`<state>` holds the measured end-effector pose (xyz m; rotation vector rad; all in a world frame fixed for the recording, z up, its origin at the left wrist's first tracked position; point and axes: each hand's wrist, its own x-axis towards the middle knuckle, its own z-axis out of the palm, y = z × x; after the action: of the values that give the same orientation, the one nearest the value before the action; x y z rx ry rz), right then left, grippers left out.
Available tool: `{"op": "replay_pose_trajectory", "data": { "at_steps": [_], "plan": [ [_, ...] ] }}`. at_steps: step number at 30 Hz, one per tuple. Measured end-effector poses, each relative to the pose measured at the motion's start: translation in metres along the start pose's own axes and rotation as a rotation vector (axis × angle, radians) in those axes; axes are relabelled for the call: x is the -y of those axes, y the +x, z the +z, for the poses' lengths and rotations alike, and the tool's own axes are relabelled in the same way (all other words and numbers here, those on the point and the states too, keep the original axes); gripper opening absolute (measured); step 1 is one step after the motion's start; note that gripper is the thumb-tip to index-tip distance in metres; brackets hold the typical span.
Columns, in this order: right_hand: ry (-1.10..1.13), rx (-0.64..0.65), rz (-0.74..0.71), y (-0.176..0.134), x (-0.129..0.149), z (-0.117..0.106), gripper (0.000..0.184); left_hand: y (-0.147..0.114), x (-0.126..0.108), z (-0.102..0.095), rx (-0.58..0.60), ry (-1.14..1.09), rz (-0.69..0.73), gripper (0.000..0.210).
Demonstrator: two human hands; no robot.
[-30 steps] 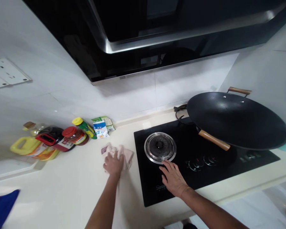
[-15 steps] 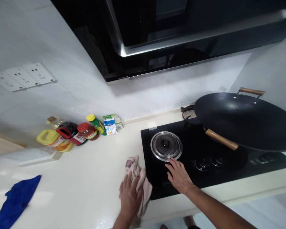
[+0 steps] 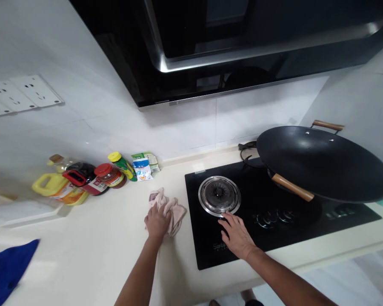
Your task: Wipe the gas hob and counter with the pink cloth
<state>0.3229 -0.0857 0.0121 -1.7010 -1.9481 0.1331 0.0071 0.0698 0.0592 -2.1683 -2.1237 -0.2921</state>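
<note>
Under my left hand [image 3: 158, 221] is a crumpled pale pink cloth [image 3: 176, 211], pressed against the white countertop [image 3: 115, 246] left of the stove. The fingers curl over the cloth, and part of it bunches out beyond them. My right hand [image 3: 236, 233] rests with fingers spread on the black glass cooktop [image 3: 210, 231]. Its fingertips are by the front rim of the round left burner [image 3: 219, 196]; nothing is held in it.
A large black wok [image 3: 325, 165] with wooden handles sits over the cooktop's right side. Along the wall stand a yellow jug [image 3: 60, 189], a dark bottle [image 3: 86, 178], a red-lidded jar [image 3: 111, 175] and seasoning packets [image 3: 143, 169]. A blue cloth [image 3: 11, 270] lies at left. The range hood [image 3: 242, 46] hangs above.
My left hand has slid the pink cloth away from me and leftward, off the cooktop's edge, along the counter. My right hand stays by the burner. The view has shifted slightly.
</note>
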Motion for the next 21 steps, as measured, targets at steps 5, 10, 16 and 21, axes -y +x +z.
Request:
{"op": "replay_pose_trajectory", "data": {
  "at_steps": [5,10,16,21],
  "plan": [
    [-0.010,-0.008,-0.004,0.000,0.001,-0.001,0.036,0.005,0.043,-0.006,0.010,-0.005,-0.131,0.047],
    [-0.051,0.004,-0.014,-0.001,0.001,-0.002,0.037,-0.033,0.094,-0.022,0.019,-0.002,-0.307,0.052],
    [-0.070,0.013,-0.019,-0.001,0.001,0.001,0.037,-0.104,0.132,-0.029,0.005,0.028,-0.463,0.058],
    [-0.070,0.006,-0.017,-0.001,0.001,0.002,0.038,-0.168,0.123,-0.015,-0.095,0.070,-0.393,0.056]
  ]
}}
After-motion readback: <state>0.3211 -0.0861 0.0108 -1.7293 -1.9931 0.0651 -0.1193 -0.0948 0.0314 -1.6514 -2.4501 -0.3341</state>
